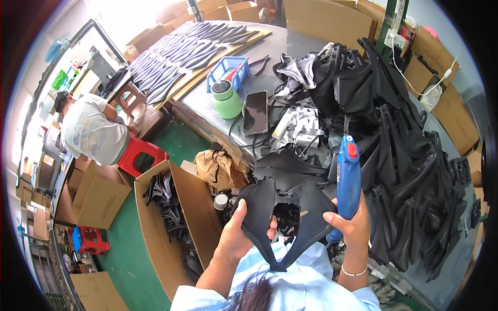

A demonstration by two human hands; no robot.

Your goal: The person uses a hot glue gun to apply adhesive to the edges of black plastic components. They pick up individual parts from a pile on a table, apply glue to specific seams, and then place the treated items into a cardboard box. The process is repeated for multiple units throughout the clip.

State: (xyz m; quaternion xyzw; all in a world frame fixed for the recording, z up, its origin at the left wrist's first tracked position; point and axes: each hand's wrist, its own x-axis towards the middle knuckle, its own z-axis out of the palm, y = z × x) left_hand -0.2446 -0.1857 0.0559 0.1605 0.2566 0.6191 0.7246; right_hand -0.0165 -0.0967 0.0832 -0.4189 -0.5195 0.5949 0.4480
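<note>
Both hands hold a black V-shaped padded piece [259, 212] in front of my chest, its two wings spread and its point downward. My left hand [234, 236] is closed on the left wing, with fingers behind it. My right hand [353, 220] wraps round a blue handheld power tool [348, 179] with a red button and a thin metal tip pointing away from me. The thumb of that hand also presses on the right wing's edge. A small tan mark shows on this wing. Just beyond lies another black padded piece [288, 168] on the table.
A large heap of black pieces [399, 171] covers the table's right side. Farther off are a phone [255, 113], a green jar [226, 101], a blue basket [220, 70] and pliers [263, 65]. An open carton [194, 212] stands left. A person [93, 129] sits on a red stool.
</note>
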